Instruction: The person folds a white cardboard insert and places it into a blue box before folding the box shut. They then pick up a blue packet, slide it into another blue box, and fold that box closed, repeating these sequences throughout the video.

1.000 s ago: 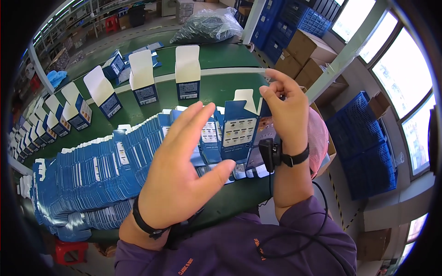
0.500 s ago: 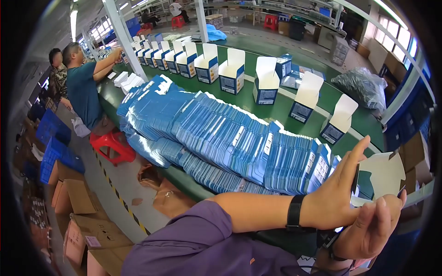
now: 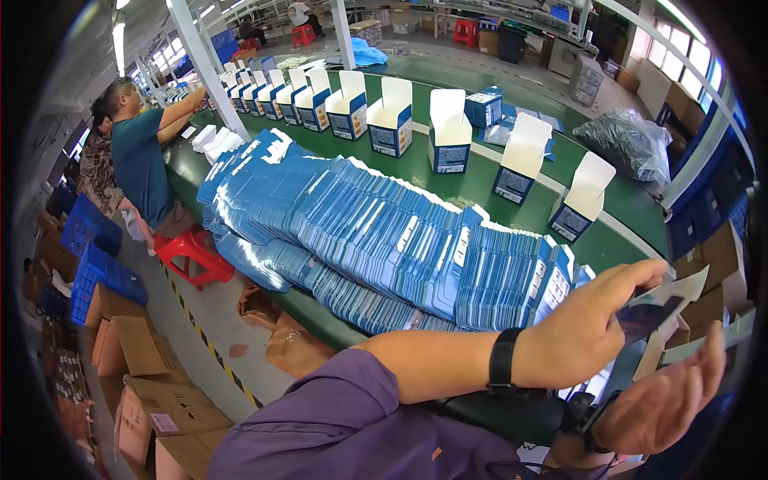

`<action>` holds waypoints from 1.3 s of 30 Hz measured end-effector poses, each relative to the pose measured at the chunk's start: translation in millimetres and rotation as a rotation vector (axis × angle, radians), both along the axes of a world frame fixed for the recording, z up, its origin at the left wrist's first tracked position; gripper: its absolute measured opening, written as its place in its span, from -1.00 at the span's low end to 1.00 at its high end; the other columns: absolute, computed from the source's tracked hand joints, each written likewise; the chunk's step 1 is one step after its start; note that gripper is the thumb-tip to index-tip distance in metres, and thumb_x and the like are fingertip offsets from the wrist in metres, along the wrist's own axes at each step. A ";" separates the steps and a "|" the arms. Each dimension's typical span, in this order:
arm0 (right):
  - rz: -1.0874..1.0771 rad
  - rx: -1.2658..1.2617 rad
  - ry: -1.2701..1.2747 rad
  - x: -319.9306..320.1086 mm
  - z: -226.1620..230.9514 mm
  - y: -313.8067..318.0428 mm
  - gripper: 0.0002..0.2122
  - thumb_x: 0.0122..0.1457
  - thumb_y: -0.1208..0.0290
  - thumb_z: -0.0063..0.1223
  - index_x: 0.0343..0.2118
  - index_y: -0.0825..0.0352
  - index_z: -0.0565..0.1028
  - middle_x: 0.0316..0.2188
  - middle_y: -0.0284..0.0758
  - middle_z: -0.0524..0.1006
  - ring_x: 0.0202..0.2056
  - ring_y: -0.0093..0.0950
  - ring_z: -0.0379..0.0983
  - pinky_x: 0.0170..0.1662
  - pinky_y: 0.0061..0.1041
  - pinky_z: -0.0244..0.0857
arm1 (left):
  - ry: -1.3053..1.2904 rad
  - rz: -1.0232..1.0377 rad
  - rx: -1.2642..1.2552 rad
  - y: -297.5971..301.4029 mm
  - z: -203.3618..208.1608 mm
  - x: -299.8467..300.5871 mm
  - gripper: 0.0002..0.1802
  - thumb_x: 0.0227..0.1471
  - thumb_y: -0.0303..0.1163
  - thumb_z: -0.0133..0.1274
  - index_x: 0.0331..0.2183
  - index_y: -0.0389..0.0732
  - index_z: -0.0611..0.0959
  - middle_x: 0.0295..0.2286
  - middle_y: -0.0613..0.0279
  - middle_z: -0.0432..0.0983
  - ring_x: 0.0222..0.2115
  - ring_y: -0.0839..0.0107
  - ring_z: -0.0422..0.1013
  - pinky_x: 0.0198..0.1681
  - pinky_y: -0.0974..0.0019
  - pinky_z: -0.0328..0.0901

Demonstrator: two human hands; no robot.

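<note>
My left hand (image 3: 578, 330), with a black band on its wrist, has its fingers bent and closed on a small carton (image 3: 678, 294) at the right. The carton is pale inside and dark outside, tilted, and partly hidden by the hand. Just below it, my right hand (image 3: 660, 404) is open, its fingers stretched out beside the carton. To the left of my hands lies a long pile of flat blue carton blanks (image 3: 376, 240), stacked on edge. Beyond the pile, several open blue-and-white boxes (image 3: 524, 160) stand upright in a row on the green belt (image 3: 480, 196).
A blue box (image 3: 483, 110) lies among flat blanks across the belt. A grey plastic bag (image 3: 628, 144) rests at the far right. Another person (image 3: 144, 156) works at the left by a red stool (image 3: 192, 260). Brown cartons (image 3: 172, 408) and blue crates (image 3: 104, 276) stand on the floor.
My left fingers have gone from spread to closed on the carton, which has turned. My right hand's curled fingers have straightened. The boxes on the belt have shifted slightly left.
</note>
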State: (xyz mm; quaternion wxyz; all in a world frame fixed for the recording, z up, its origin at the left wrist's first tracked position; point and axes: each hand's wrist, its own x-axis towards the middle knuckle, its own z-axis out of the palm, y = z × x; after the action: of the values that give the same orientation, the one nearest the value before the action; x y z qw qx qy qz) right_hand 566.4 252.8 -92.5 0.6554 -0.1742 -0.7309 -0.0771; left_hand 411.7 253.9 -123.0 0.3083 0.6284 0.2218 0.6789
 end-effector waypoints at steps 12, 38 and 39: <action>0.566 -1.013 0.376 6.0 -9.9 59.0 -0.56 0.09 0.45 0.37 0.00 0.37 0.42 -0.25 -0.42 0.58 -0.22 -0.54 0.54 -0.02 -0.56 0.36 | -0.256 -0.097 -0.396 13.6 13.7 -31.6 -0.33 0.05 -0.66 0.18 0.19 -0.33 0.35 -0.01 0.09 0.52 0.00 0.41 0.45 0.03 0.32 0.39; 1.021 -0.663 0.395 -19.3 -38.9 50.6 -0.31 0.22 0.59 -0.12 0.41 0.33 -0.05 0.28 -0.10 0.24 0.28 -0.40 0.16 0.31 -0.42 0.02 | -0.234 0.092 -0.150 15.0 -15.4 11.3 -0.21 0.03 -0.41 0.13 0.26 -0.33 0.23 0.15 0.06 0.24 0.09 0.30 0.26 0.21 0.22 0.13; 0.957 -0.691 0.337 -18.2 -40.3 50.7 -0.32 0.22 0.58 -0.12 0.41 0.32 -0.04 0.27 -0.10 0.25 0.28 -0.38 0.16 0.31 -0.41 0.01 | -0.236 0.094 -0.152 15.8 -17.9 9.7 -0.21 0.03 -0.41 0.13 0.26 -0.33 0.23 0.15 0.06 0.24 0.09 0.30 0.26 0.21 0.22 0.13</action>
State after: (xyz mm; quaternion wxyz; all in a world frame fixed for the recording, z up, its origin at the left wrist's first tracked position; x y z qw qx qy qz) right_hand 548.2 303.5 -132.7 0.6293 -0.0391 -0.5972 0.4958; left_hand 421.5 269.7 -141.0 0.3467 0.5080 0.2642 0.7429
